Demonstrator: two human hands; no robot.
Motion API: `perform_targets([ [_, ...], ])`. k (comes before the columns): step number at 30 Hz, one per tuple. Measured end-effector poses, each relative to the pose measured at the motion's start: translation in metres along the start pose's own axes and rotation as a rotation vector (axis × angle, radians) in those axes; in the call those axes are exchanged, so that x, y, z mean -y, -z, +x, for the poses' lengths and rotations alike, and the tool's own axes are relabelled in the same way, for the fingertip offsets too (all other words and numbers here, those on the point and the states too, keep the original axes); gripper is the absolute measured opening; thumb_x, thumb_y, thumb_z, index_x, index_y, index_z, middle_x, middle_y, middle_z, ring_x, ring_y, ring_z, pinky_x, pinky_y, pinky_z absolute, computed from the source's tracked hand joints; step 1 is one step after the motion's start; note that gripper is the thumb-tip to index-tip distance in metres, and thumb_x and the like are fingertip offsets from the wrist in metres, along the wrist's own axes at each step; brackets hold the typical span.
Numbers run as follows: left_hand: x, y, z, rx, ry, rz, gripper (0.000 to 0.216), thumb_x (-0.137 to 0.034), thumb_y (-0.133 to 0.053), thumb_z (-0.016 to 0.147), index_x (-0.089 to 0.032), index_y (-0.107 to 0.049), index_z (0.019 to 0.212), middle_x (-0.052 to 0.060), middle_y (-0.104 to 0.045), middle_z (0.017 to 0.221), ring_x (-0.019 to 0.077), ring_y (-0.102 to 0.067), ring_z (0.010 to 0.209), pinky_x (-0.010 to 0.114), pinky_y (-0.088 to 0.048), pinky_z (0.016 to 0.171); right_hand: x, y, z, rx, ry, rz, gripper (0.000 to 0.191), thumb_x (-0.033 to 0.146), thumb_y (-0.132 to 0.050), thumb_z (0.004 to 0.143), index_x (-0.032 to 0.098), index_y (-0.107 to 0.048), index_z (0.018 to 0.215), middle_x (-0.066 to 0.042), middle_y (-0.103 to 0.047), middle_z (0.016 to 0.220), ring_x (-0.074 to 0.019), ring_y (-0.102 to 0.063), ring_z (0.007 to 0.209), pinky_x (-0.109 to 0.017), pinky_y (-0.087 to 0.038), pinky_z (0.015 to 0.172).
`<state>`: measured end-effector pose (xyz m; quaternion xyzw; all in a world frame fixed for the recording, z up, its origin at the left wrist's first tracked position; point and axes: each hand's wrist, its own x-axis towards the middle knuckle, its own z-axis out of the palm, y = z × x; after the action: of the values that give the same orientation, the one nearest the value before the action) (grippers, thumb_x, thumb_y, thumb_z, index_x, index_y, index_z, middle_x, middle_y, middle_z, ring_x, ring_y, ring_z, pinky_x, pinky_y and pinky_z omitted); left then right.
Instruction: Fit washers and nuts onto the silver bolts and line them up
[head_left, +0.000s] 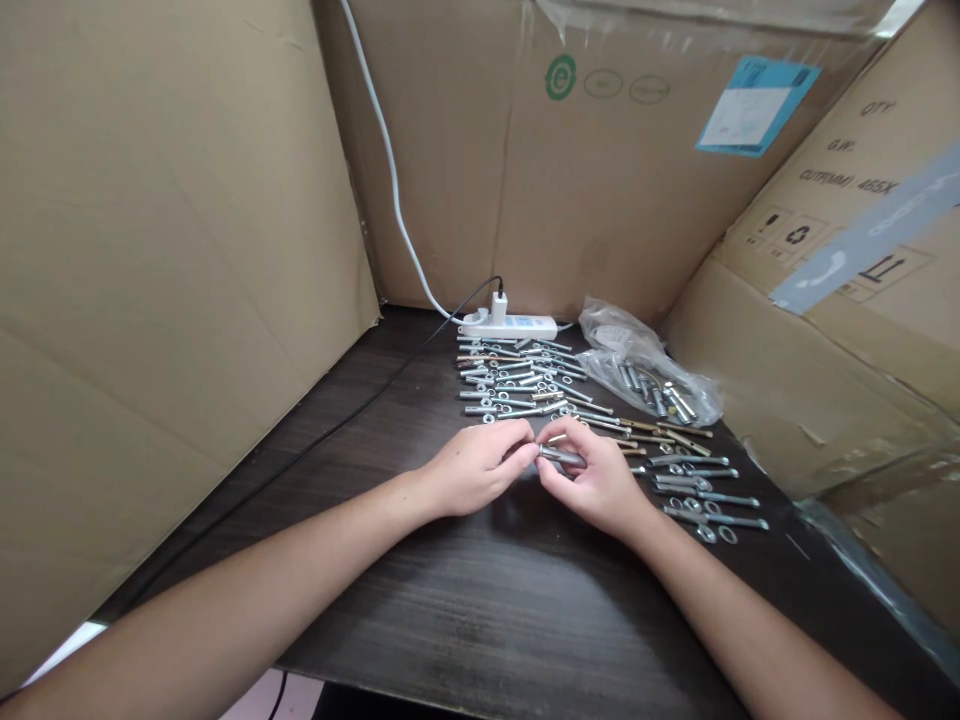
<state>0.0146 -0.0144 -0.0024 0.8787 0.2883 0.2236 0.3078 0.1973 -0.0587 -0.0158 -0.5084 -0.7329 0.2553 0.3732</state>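
Observation:
Between my two hands is a metal expansion bolt (562, 457), lying nearly level just above the dark table. My left hand (476, 468) pinches its left end between thumb and fingers. The thumb and fingers of my right hand (600, 482) close around its sleeve from the right. Fingertips hide the left end, so I cannot tell whether a nut or washer is on it. Just beyond the hands lie rows of loose bolts (517, 412), sleeves, nuts and washers. More bolts (739, 500) and washers (727, 535) lie to the right of my right hand.
A clear plastic bag (645, 360) with metal parts lies at the back right. Behind the rows sits a white power strip (525, 327) with a plugged-in charger. A black cable (330, 430) crosses the table's left side. Cardboard boxes (465, 150) wall the table on three sides.

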Motion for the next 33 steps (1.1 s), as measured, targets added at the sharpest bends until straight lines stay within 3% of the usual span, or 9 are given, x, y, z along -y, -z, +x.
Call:
perform_targets([
  [7, 0.0009, -0.0017, -0.0023, -0.047, 0.016, -0.034, 0.015, -0.032, -0.042, 0.092, -0.019, -0.051, 0.095, -0.001, -0.056, 0.081, 0.0119, -0.049, 0.068, 0.023, -0.037, 0.062, -0.0016, 0.0013, -0.0004, -0.013, 0.012, -0.016, 0.012, 0.026, -0.057, 0.079, 0.020, -0.052, 0.088, 0.003, -0.056, 0.062, -0.0098, -0.049, 0.049, -0.021, -0.039, 0.047],
  [16, -0.0010, 0.0001, -0.0027, -0.045, 0.027, -0.049, 0.014, -0.030, -0.043, 0.091, -0.019, -0.051, 0.096, -0.001, -0.055, 0.079, 0.0120, -0.048, 0.068, 0.024, -0.039, 0.063, -0.0041, 0.0004, -0.0003, -0.015, 0.006, -0.015, 0.012, 0.026, -0.057, 0.079, 0.020, -0.052, 0.089, 0.004, -0.055, 0.060, -0.0095, -0.047, 0.047, -0.021, -0.038, 0.046],
  [24, 0.0015, -0.0010, 0.0002, 0.013, -0.002, 0.002, 0.027, -0.034, -0.033, 0.096, -0.018, -0.049, 0.082, -0.001, -0.055, 0.076, 0.0125, -0.049, 0.070, 0.023, -0.038, 0.065, -0.0018, -0.0008, 0.0000, -0.005, 0.003, -0.011, 0.011, 0.025, -0.056, 0.079, 0.020, -0.051, 0.088, 0.002, -0.057, 0.064, -0.0109, -0.053, 0.053, -0.021, -0.043, 0.050],
  [33, 0.0017, -0.0016, -0.0009, -0.020, -0.003, -0.038, 0.016, -0.030, -0.041, 0.093, -0.019, -0.052, 0.095, 0.000, -0.059, 0.084, 0.0132, -0.053, 0.073, 0.024, -0.039, 0.066, -0.0020, 0.0011, 0.0001, -0.010, -0.010, 0.013, 0.013, 0.024, -0.058, 0.078, 0.021, -0.050, 0.088, 0.002, -0.059, 0.067, -0.0111, -0.053, 0.053, -0.021, -0.041, 0.049],
])
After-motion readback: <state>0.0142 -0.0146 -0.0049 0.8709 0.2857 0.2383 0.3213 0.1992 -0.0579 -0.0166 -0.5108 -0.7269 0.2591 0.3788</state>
